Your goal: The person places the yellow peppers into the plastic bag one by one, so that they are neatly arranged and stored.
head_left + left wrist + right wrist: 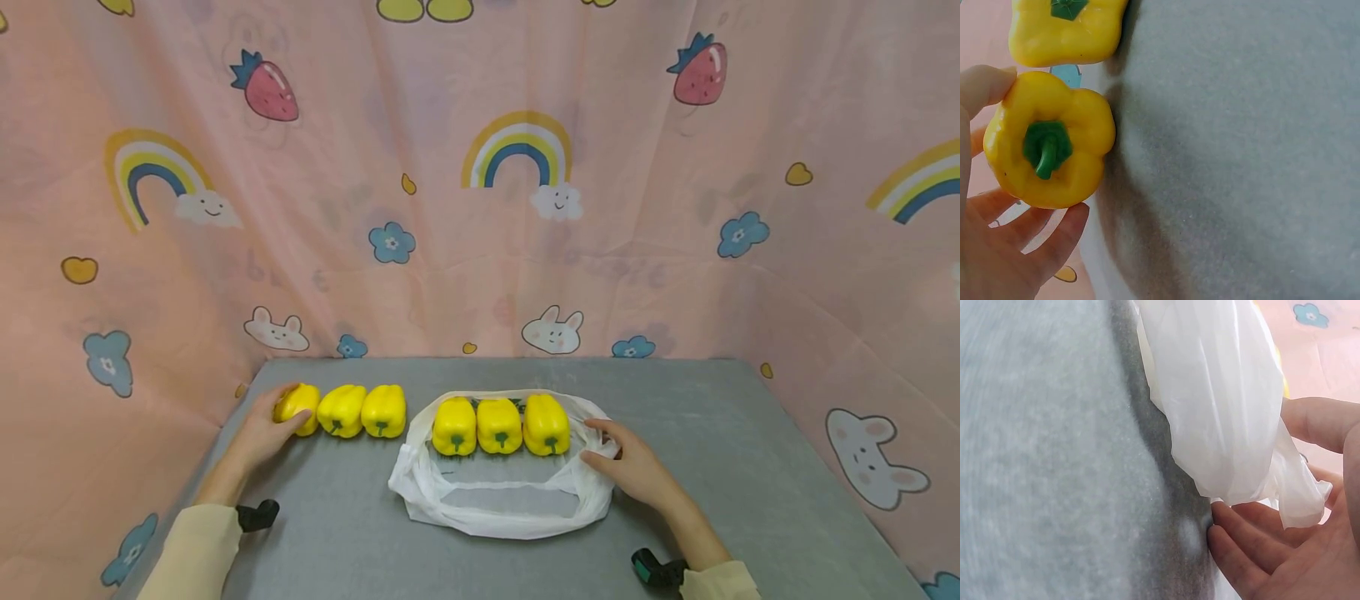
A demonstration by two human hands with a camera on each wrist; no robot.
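Observation:
At the left end of a row, my left hand (258, 429) holds a yellow bell pepper (1088, 134), thumb on one side and fingers curled round the other. Its green stem points at the left wrist camera. Two more yellow bell peppers (342, 411) sit close beside it. A white plastic bag (517, 527) lies in the middle with its mouth spread wide. Three yellow bell peppers (499, 426) stand side by side within its rim. My right hand (633, 462) grips the bag's right edge, thumb and fingers on either side of the crumpled plastic (1222, 406).
Everything lies on a grey table (712, 433). A pink patterned curtain (480, 275) hangs behind it and along both sides. Black devices are strapped to the left wrist (257, 516) and the right wrist (658, 570).

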